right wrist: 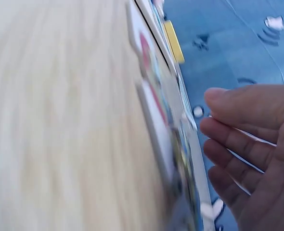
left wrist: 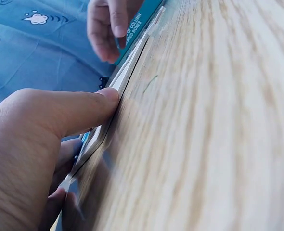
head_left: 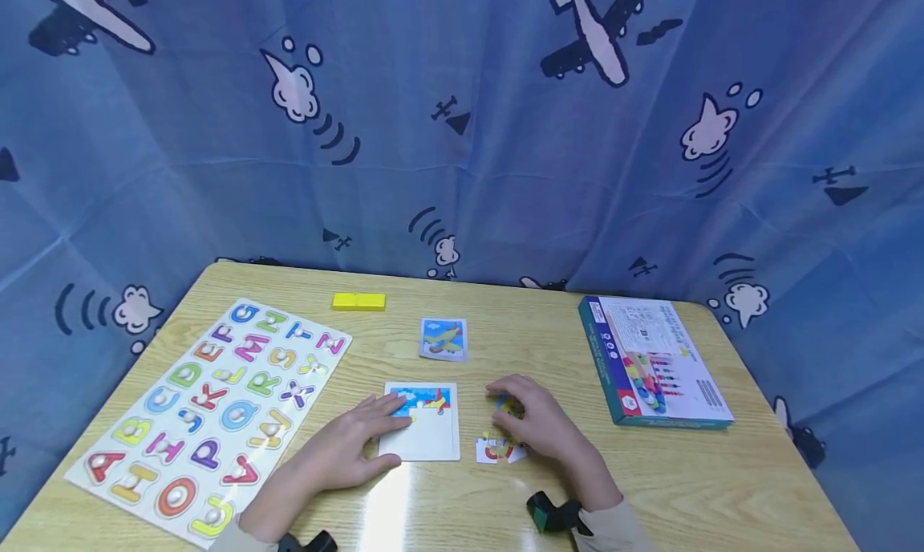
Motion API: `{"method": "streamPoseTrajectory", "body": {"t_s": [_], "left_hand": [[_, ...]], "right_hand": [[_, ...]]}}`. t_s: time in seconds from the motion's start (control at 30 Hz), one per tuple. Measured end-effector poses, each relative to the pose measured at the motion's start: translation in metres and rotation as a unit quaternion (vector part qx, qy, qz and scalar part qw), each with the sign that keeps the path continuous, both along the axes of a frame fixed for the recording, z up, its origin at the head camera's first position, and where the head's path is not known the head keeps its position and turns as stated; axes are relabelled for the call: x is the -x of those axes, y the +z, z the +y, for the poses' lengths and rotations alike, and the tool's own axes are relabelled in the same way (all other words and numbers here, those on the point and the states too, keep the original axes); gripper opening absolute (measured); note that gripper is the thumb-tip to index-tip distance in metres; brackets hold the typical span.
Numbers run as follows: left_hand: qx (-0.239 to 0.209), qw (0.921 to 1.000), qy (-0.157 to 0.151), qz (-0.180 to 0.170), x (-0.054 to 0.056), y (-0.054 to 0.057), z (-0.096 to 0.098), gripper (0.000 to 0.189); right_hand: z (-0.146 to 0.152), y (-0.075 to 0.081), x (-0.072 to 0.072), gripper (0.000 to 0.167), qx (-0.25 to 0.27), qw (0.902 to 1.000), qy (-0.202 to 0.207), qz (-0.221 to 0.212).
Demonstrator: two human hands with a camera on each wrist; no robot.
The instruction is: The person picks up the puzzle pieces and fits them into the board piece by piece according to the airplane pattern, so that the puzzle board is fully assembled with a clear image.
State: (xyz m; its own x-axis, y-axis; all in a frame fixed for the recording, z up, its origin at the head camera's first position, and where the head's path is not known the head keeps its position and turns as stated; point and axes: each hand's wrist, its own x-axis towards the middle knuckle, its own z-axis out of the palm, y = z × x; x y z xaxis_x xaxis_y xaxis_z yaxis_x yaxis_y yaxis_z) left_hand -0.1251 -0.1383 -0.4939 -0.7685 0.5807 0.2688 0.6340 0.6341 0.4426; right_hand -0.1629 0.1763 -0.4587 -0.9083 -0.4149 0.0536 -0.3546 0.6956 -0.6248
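A white jigsaw board (head_left: 433,444) lies mid-table, its upper rows filled with sky-blue pieces and part of a yellow-and-red plane. My left hand (head_left: 350,448) rests on the board's left side, fingers spread, with the thumb near its lower edge. In the left wrist view that thumb (left wrist: 106,96) touches the board's edge. Right of the board, my right hand (head_left: 541,416) hovers over loose jigsaw pieces (head_left: 498,449), partly covering some. Its fingers are loosely bent and apart, and nothing shows between them in the right wrist view.
Behind the board lies a small plane picture card (head_left: 443,339). A yellow block (head_left: 358,302) is at the back. The large alphabet peg board (head_left: 216,424) covers the left side. A flat box (head_left: 671,363) lies at the right. A blue curtain (head_left: 462,135) hangs behind the table.
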Motion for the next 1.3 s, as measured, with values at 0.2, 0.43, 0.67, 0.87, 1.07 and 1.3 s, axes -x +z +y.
{"method": "streamPoseTrajectory", "body": {"t_s": [0.2,0.43,0.67,0.87,1.07,1.3], "left_hand": [[-0.004,1.0000,-0.003,0.002,0.001,0.000,0.000,0.049],[-0.007,0.9999,-0.005,0.011,0.002,-0.001,0.001,0.049],[-0.006,1.0000,-0.002,-0.001,0.002,0.000,0.000,0.049],[-0.003,0.9999,-0.007,0.015,0.001,-0.002,0.000,0.048],[-0.008,0.9999,-0.007,0.008,0.000,-0.002,0.000,0.048],[-0.003,0.9998,0.003,-0.020,-0.001,0.000,0.000,0.050]], "right_hand": [[0.021,-0.003,0.003,0.029,-0.012,0.9997,-0.017,-0.008],[0.027,-0.008,0.005,0.028,-0.020,0.9996,-0.011,-0.016],[0.024,-0.011,0.005,0.023,-0.026,0.9995,-0.018,0.000],[0.022,-0.010,0.004,0.019,-0.019,0.9996,-0.018,0.003],[0.017,-0.009,0.003,0.021,-0.023,0.9989,-0.040,0.002],[0.006,-0.005,-0.001,0.021,-0.016,0.9992,-0.031,0.021]]}}
